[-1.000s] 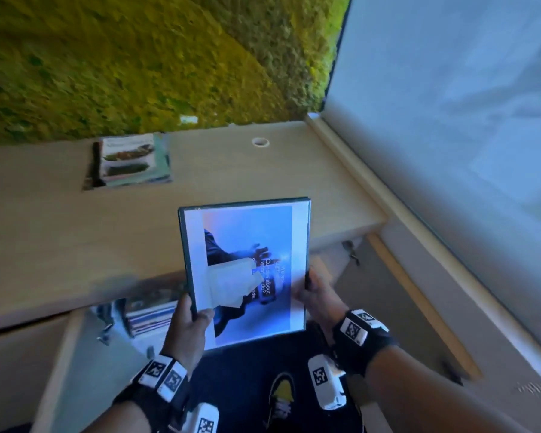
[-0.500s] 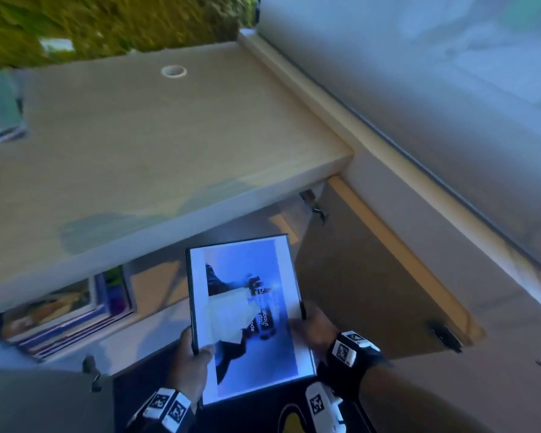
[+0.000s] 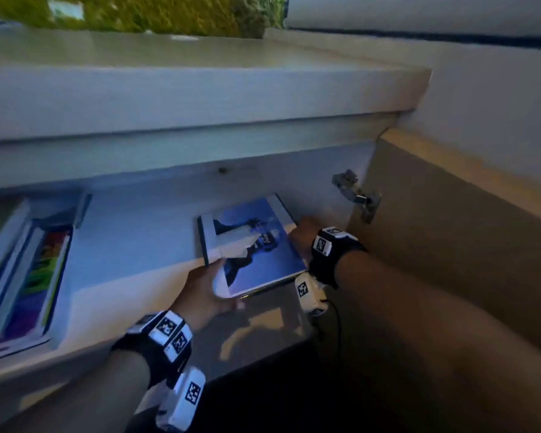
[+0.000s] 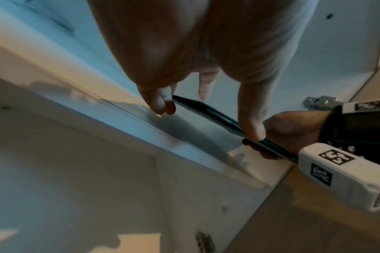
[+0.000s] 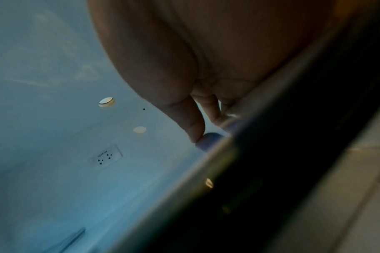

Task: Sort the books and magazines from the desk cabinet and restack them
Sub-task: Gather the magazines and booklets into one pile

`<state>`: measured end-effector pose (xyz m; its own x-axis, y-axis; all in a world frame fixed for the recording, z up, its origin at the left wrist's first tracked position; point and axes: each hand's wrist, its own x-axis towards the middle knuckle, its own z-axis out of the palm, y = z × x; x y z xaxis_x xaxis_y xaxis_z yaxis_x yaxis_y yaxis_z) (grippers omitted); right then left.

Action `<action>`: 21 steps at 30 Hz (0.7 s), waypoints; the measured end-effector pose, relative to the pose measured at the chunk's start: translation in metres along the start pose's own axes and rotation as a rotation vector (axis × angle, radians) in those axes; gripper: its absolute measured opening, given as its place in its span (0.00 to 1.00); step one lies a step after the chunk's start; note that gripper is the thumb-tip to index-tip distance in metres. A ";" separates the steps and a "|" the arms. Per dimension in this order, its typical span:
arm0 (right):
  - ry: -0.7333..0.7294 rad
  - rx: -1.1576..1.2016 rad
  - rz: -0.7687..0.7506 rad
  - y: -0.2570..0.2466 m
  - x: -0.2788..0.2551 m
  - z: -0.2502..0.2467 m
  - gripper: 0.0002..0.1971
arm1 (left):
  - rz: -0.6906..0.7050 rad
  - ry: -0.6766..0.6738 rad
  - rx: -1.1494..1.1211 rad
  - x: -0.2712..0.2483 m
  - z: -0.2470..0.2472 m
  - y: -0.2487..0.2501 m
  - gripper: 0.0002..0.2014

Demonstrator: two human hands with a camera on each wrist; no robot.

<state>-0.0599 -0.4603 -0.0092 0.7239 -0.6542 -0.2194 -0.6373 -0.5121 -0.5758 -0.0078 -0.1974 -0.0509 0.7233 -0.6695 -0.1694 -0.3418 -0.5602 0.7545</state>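
A thin book with a blue cover (image 3: 256, 245) lies almost flat, halfway into the right side of the open desk cabinet (image 3: 144, 232). My left hand (image 3: 206, 285) grips its near left corner, thumb on the cover and fingers underneath. My right hand (image 3: 300, 234) grips its right edge. In the left wrist view the book's dark edge (image 4: 208, 111) runs between my left hand (image 4: 206, 95) and right hand (image 4: 293, 133). The right wrist view shows my right-hand fingers (image 5: 195, 126) against the book (image 5: 271, 171). A stack of colourful books and magazines (image 3: 35, 276) lies at the cabinet's left.
The desk top (image 3: 200, 89) overhangs the cabinet. The cabinet door (image 3: 450, 245) stands open at the right on a metal hinge (image 3: 356, 195). A power socket (image 5: 104, 157) sits on the cabinet's back wall. The floor below is dark.
Both hands have carried the blue book down from in front of the desk top and tipped it flat into the cabinet's right side. The view has dropped below the desk edge.
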 end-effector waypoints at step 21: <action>-0.133 -0.462 -0.242 0.035 0.032 0.043 0.41 | -0.058 0.154 0.258 0.060 0.045 -0.001 0.41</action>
<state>-0.0476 -0.4749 -0.0701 0.8726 -0.4263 -0.2384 -0.4763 -0.8506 -0.2227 0.0089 -0.2586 -0.0900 0.8220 -0.5616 -0.0945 -0.4239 -0.7142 0.5569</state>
